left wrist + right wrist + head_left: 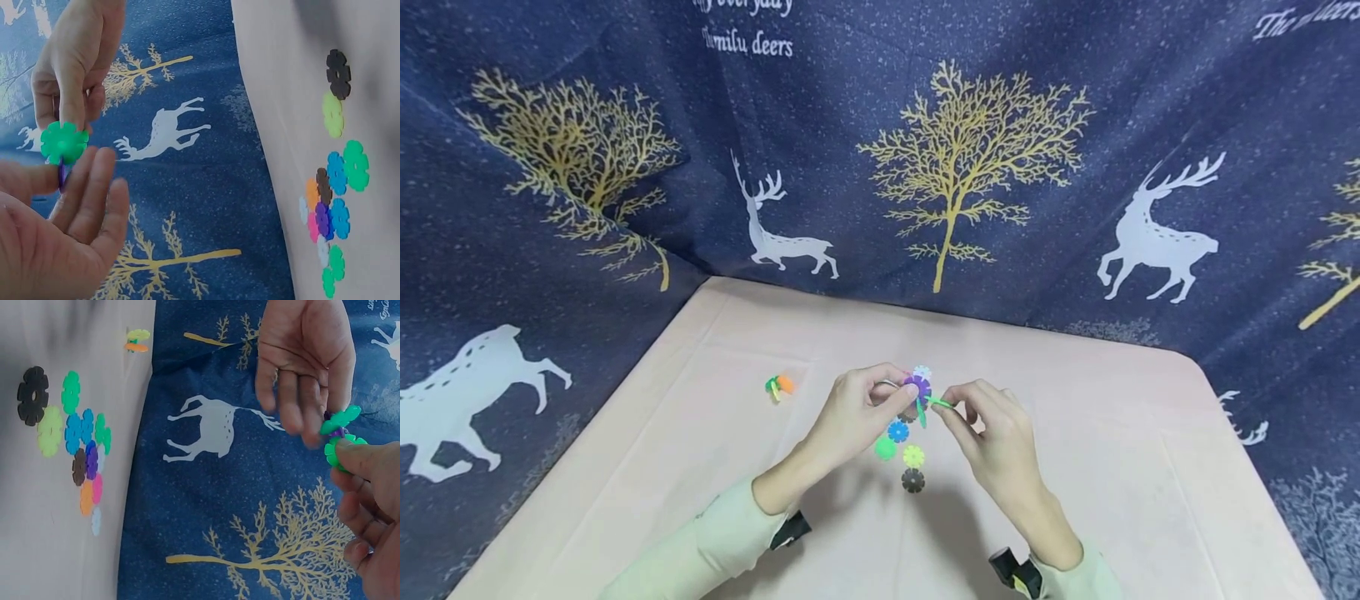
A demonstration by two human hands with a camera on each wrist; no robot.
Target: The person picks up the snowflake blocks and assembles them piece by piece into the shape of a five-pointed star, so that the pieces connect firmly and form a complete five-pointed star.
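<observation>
My left hand (pixel 853 412) pinches a purple notched plastic disc (pixel 917 387), a flower-shaped piece, between thumb and fingers. A green notched disc (pixel 922 413) shows edge-on at its lower side. From the right, my right hand (pixel 1000 425) pinches another green notched disc (pixel 938 402), which meets the purple one. In the right wrist view two green discs stand around the purple piece; one green disc (pixel 342 419) is tilted above it. Fingers partly hide the purple disc, and whether the right-hand disc is slotted in, I cannot tell.
Below the hands, several loose notched discs lie on the pale tablecloth (pixel 1075 392), among them black (pixel 913 481), yellow-green (pixel 913 456) and blue (pixel 898 431) ones. A joined green, orange and yellow cluster (pixel 778 386) lies to the left. A dark blue printed curtain (pixel 850 100) hangs behind.
</observation>
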